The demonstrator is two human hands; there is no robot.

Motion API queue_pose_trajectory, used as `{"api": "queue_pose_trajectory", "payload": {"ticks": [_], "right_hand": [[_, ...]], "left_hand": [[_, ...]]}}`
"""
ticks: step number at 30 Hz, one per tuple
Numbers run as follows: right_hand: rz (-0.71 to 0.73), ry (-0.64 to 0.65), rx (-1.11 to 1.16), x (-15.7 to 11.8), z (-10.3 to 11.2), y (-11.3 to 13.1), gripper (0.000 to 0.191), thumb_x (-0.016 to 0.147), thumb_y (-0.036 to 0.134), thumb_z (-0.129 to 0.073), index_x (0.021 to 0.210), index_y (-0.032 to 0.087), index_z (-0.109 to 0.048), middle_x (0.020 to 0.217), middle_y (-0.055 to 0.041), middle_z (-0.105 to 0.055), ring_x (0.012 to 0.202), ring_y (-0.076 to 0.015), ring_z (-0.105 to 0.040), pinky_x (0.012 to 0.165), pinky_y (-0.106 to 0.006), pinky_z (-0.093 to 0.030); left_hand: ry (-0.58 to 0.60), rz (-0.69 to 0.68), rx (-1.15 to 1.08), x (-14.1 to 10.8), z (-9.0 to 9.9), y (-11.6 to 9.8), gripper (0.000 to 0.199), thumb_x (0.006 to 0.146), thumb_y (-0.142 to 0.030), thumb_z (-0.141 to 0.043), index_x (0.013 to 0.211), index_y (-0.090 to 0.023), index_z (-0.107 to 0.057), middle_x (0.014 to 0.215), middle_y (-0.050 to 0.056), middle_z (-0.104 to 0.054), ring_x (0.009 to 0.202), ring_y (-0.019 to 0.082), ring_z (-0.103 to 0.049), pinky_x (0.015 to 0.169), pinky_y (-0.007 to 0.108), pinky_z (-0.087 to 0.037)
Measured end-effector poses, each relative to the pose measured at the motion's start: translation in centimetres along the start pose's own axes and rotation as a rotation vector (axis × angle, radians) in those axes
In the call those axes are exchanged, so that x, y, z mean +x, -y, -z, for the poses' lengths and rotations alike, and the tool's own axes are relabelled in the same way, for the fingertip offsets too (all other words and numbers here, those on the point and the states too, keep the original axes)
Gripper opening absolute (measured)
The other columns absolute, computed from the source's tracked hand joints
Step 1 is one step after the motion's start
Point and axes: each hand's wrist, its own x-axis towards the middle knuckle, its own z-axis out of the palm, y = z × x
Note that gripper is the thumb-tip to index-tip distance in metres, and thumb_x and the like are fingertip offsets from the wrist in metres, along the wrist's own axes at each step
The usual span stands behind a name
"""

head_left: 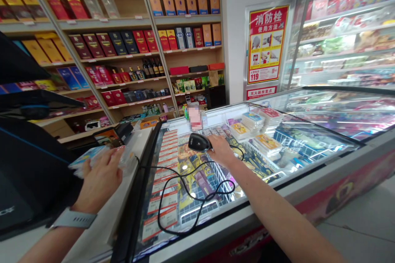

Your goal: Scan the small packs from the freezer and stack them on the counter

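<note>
Where the pale worktop (119,203) meets the glass-topped freezer (216,230), the person's two hands stand well apart, each with its own object. The right hand (221,151), reaching over the freezer glass, is closed around the rear of a black handheld scanner (198,143); the long axis of the scanner runs roughly crosswise, its broad head facing left, toward the other hand. The left hand (101,181), with a grey-strapped watch (75,218) at the wrist, clasps a clear-wrapped pack (88,157) from above, over the worktop and beside a black terminal (27,181). Note the governing relation: the pack lies to the left of the scanner and somewhat nearer the person, so that the left hand is directly upon it while the right is separated from it by the freezer's near-left edge. The long axis of the pack is largely covered by the fingers; whether it rests on the worktop or is lifted cannot be told. A black cable (179,234) loops across the glass. Similar packs (268,144) stand stacked to the right of the scanner.
</note>
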Motion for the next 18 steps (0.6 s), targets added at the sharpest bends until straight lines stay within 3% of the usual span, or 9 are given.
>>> {"api": "queue_pose_trajectory", "payload": {"ticks": [7,12,18], "right_hand": [[-0.005,0.001,-0.012,0.1,-0.1,-0.1,0.032,0.077,0.017,-0.057,0.11,0.017,-0.057,0.103,-0.0069,-0.064,0.099,-0.0231,-0.057,0.089,-0.036,-0.04],[0.001,0.001,0.012,0.0,-0.1,-0.2,0.034,0.077,0.015,-0.056,0.111,0.017,-0.056,0.104,-0.0073,-0.065,0.101,-0.0234,-0.057,0.091,-0.037,-0.039],[-0.011,-0.003,0.01,0.0,-0.2,0.1,0.033,0.077,0.016,-0.057,0.11,0.018,-0.057,0.103,-0.0069,-0.064,0.1,-0.023,-0.057,0.091,-0.036,-0.039]], "left_hand": [[-0.065,-0.148,-0.141,1.1,0.5,-6.3,0.054,0.086,-0.015,-0.035,0.139,-0.018,-0.045,0.14,0.014,-0.051,0.127,0.028,-0.048,0.114,0.053,-0.017],[-0.085,-0.203,-0.232,1.9,1.0,-9.1,0.053,0.087,-0.014,-0.036,0.138,-0.019,-0.047,0.139,0.013,-0.053,0.127,0.026,-0.049,0.115,0.052,-0.017],[-0.14,-0.298,-0.378,3.0,2.8,-13.5,0.046,0.094,-0.028,-0.039,0.138,-0.02,-0.046,0.14,0.013,-0.052,0.13,0.026,-0.048,0.115,0.05,-0.021]]}}
